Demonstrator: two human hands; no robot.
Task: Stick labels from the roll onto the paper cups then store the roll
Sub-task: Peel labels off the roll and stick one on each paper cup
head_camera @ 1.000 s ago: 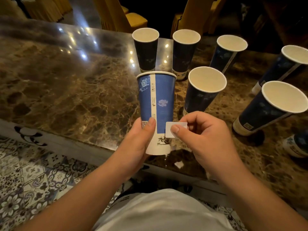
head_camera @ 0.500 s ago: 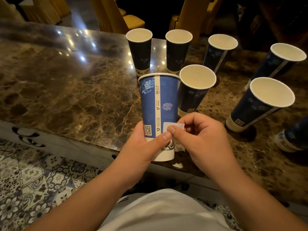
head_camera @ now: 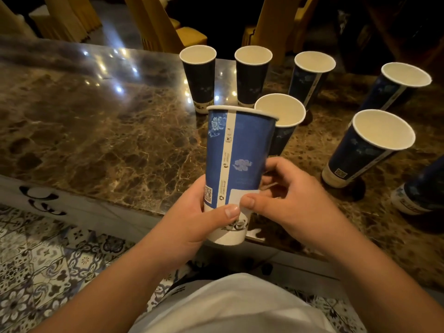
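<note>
I hold a tall blue paper cup [head_camera: 242,150] upright above the table's near edge, my left hand [head_camera: 199,217] wrapped around its lower part with the thumb across the front. A small white label [head_camera: 236,197] lies against the cup's lower front. My right hand [head_camera: 288,198] grips the cup's right side and its thumb presses on the label's right half. Several more dark blue cups stand on the marble table [head_camera: 108,131], one right behind the held cup [head_camera: 281,116] and one to the right [head_camera: 370,145]. No label roll shows.
Three cups stand in a row at the far edge [head_camera: 199,75], another at the far right [head_camera: 396,87]. A cup's base shows at the right edge [head_camera: 418,195]. Yellow chairs [head_camera: 173,25] stand beyond the table. Patterned floor tiles [head_camera: 48,260] lie below left.
The label, held off the cup beside it a second ago, now lies on the cup's lower front under both thumbs. The cup has risen slightly and turned a little.
</note>
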